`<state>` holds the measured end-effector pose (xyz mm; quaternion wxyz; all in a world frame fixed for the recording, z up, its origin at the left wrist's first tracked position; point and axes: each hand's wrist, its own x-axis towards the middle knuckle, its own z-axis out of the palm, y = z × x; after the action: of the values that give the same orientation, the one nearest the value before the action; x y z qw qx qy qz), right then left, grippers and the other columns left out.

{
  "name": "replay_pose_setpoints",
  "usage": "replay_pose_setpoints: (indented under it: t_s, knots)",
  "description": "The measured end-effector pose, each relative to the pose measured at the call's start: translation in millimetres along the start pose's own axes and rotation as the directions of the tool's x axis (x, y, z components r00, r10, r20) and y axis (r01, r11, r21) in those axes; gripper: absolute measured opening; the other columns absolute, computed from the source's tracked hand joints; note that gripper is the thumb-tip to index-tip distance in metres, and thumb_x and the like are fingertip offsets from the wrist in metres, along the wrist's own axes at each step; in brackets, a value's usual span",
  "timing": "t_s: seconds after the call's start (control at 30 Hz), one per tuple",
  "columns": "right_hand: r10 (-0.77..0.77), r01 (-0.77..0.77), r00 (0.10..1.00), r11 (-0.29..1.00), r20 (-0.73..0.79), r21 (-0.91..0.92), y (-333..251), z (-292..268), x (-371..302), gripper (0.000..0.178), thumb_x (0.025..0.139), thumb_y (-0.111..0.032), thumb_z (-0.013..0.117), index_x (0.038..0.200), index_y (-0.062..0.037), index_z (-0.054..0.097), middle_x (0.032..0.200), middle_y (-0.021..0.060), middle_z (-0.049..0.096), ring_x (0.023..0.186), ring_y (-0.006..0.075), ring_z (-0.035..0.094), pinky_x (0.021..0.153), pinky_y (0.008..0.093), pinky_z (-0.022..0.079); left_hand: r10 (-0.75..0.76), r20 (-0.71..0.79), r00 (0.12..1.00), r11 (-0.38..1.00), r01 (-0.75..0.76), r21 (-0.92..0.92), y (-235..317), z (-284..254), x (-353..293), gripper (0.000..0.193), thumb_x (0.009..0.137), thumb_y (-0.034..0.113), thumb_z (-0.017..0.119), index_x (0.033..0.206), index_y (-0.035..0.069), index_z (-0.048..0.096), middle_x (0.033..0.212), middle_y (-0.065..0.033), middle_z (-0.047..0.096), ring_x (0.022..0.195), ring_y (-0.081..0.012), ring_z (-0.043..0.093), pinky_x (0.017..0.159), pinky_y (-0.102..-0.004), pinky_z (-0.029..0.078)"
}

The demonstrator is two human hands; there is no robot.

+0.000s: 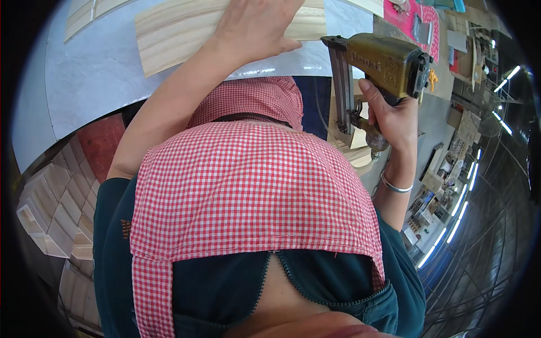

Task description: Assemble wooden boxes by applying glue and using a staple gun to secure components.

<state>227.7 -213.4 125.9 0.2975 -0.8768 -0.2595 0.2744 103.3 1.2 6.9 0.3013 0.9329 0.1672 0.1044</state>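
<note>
My left hand (256, 28) rests over a pale wooden board (177, 35) with streaky grain, its thumb stretched out past the board's near edge. The upper picture edge cuts off part of its fingers. Under the board is a glossy light blue-grey tabletop (90, 96). In my right hand (399, 123) is a brass-coloured nail gun (383, 63) with a dark magazine, gripped by its handle to the right of the table's front edge. The nose of the gun is close to the board's right end, a small gap apart from it.
More pale wooden pieces (93, 16) lie at the table's far left. Stacked wooden boxes (56, 205) stand below on the left, near a red panel (100, 145). Wooden parts (356, 153) sit below the nail gun. A pink cloth (399, 22) with items on it is at far right.
</note>
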Motion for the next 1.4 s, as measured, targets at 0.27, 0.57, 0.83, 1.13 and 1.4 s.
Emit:
replay_pose_setpoints:
  t_s: [0.27, 0.57, 0.83, 1.13, 1.4]
  knots:
    - [-0.044, 0.045, 0.999, 0.998, -0.017, 0.035, -6.3, 4.7, 3.3, 0.016, 0.087, -0.009, 0.078, 0.094, 0.0013, 0.068, 0.063, 0.0021, 0.061, 0.043, 0.0088, 0.048, 0.039, 0.0224, 0.037, -0.103, 0.167, 0.981, 0.995, 0.100, 0.023, 4.6, -6.5, 2.5, 0.057, 0.075, 0.041, 0.081, 0.106, -0.001, 0.059, 0.129, -0.0262, 0.056, 0.122, -0.0366, 0.051, 0.111, -0.0463, 0.035]
    - [-0.101, 0.101, 0.995, 0.995, 0.004, 0.018, -17.1, 4.5, 29.1, 0.016, 0.088, -0.010, 0.077, 0.093, 0.0013, 0.067, 0.063, 0.0025, 0.061, 0.041, 0.0090, 0.048, 0.038, 0.0221, 0.038, 0.156, -0.138, 0.978, 0.983, -0.140, 0.120, -7.1, 4.6, -2.7, 0.056, 0.077, 0.042, 0.080, 0.106, -0.001, 0.059, 0.129, -0.0265, 0.058, 0.123, -0.0369, 0.051, 0.111, -0.0479, 0.035]
    - [-0.096, 0.095, 0.995, 0.995, 0.042, 0.017, -17.7, 2.4, 35.7, 0.017, 0.089, -0.011, 0.077, 0.093, 0.0016, 0.067, 0.062, 0.0022, 0.060, 0.041, 0.0089, 0.048, 0.037, 0.0219, 0.038, 0.117, -0.087, 0.989, 0.991, -0.110, 0.078, -7.9, 2.4, -1.4, 0.054, 0.078, 0.043, 0.078, 0.105, 0.000, 0.058, 0.129, -0.0261, 0.058, 0.122, -0.0365, 0.051, 0.110, -0.0472, 0.035]
    - [-0.043, 0.045, 0.992, 0.999, 0.121, -0.011, -30.6, -13.5, 55.7, 0.021, 0.089, -0.017, 0.078, 0.092, 0.0014, 0.067, 0.057, 0.0011, 0.058, 0.039, 0.0086, 0.047, 0.037, 0.0217, 0.037, 0.126, -0.049, 0.991, 0.991, -0.124, 0.051, -7.9, -6.6, -1.4, 0.053, 0.078, 0.043, 0.078, 0.104, 0.000, 0.058, 0.127, -0.0260, 0.058, 0.118, -0.0358, 0.053, 0.107, -0.0461, 0.036]
    - [-0.154, 0.166, 0.983, 0.979, 0.099, -0.119, -48.1, -6.7, 83.2, 0.026, 0.089, -0.023, 0.079, 0.090, 0.0009, 0.069, 0.054, 0.0013, 0.057, 0.039, 0.0087, 0.047, 0.038, 0.0225, 0.037, 0.175, -0.123, 0.977, 0.984, -0.169, 0.051, -12.0, 0.5, -1.4, 0.053, 0.078, 0.042, 0.078, 0.103, 0.000, 0.058, 0.128, -0.0268, 0.057, 0.116, -0.0359, 0.053, 0.104, -0.0447, 0.037]
